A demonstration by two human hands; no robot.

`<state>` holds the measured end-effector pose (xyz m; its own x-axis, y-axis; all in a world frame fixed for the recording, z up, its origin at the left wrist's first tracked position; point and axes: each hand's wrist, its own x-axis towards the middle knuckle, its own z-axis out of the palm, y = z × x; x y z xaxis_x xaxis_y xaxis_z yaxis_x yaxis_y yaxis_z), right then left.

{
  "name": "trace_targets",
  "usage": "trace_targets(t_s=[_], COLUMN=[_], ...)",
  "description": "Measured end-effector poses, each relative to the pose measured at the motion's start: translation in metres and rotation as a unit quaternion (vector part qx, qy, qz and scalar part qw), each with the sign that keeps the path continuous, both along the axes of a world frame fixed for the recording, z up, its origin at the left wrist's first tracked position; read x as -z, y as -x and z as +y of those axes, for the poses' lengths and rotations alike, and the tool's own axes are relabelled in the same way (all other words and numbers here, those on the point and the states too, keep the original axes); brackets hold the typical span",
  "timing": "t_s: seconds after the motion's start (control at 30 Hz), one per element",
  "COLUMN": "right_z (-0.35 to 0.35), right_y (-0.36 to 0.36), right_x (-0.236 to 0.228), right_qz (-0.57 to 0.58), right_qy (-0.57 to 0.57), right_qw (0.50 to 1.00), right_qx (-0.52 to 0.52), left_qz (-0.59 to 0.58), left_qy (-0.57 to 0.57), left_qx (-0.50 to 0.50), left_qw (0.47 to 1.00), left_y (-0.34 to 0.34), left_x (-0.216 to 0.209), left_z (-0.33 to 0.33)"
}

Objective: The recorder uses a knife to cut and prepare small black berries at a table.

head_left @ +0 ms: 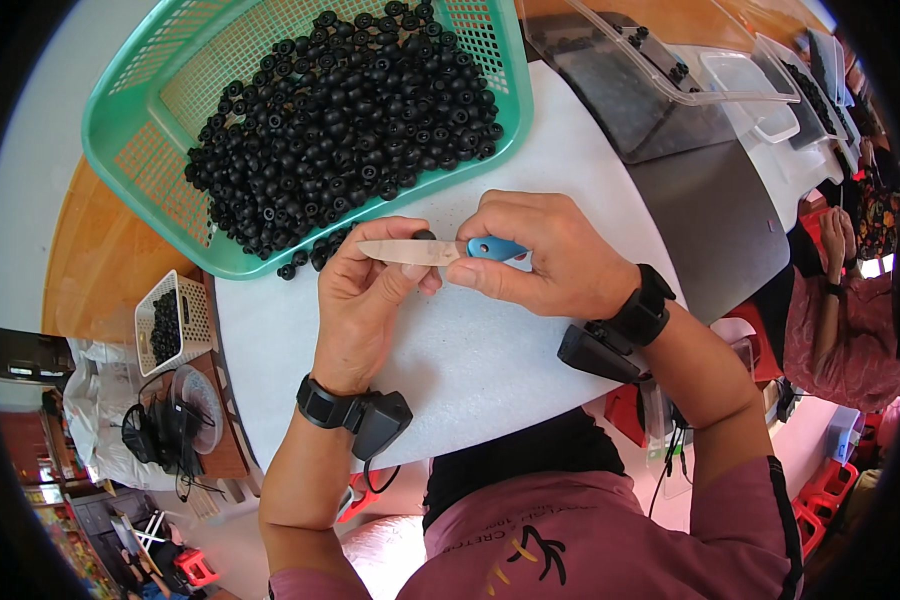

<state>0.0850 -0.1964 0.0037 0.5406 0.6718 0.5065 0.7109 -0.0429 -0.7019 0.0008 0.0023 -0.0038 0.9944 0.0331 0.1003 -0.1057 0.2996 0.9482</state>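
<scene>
My right hand (pixel 530 250) grips a small knife (pixel 400 252) by its blue handle, with the pale blade pointing left. The blade lies across the fingers of my left hand (pixel 360 310). Those fingers are closed around a small black round part (pixel 423 235), mostly hidden behind the blade and fingertips. Just beyond my hands stands a green plastic basket (pixel 521 90), heaped with many black ring-like parts (pixel 350 120). A few loose black parts (pixel 288 271) lie on the white table covering (pixel 470 375) by the basket's near edge.
A small white basket (pixel 207 310) of black parts stands at the left, near a coil of black cables (pixel 165 430). Clear plastic bins (pixel 660 75) are at the far right. Another person (pixel 840 330) sits on the right side. Red stools (pixel 820 490) stand on the floor.
</scene>
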Motion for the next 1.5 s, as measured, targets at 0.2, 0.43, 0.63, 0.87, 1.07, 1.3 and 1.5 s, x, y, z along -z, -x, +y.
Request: trace_targets(t_s=[0.2, 0.43, 0.63, 0.87, 1.07, 1.3, 1.5], right_z=[0.0003, 0.0002, 0.0005, 0.0000, 0.0001, -0.0004, 0.0001], right_y=[0.0003, 0.0012, 0.0012, 0.0006, 0.0014, 0.0006, 0.0007], right_x=[0.0003, -0.0003, 0.0002, 0.0005, 0.0000, 0.0012, 0.0008], right_qz=[-0.002, 0.008, 0.002, 0.001, 0.007, 0.008, 0.008], right_qy=[-0.001, 0.007, 0.005, 0.018, 0.009, 0.013, 0.010], right_qw=[1.000, 1.000, 1.000, 1.000, 1.000, 1.000, 1.000], right_qx=[-0.002, 0.007, 0.007, 0.009, 0.001, 0.004, 0.003], left_qz=[-0.005, 0.000, -0.007, -0.005, -0.018, -0.016, -0.015], left_qy=[0.006, -0.006, -0.001, 0.000, 0.005, 0.002, -0.004], left_qx=[0.002, 0.003, 0.004, 0.004, 0.009, 0.014, 0.013], left_qw=[1.000, 1.000, 1.000, 1.000, 1.000, 1.000, 1.000], left_y=[-0.0005, -0.0014, -0.0016, -0.0023, -0.0025, -0.0027, -0.0021], left_x=[-0.0005, 0.0002, 0.0007, 0.0018, 0.0021, 0.0017, 0.0011], left_z=[0.0003, 0.0029, 0.0032, 0.0034, 0.0056, 0.0051, 0.0044])
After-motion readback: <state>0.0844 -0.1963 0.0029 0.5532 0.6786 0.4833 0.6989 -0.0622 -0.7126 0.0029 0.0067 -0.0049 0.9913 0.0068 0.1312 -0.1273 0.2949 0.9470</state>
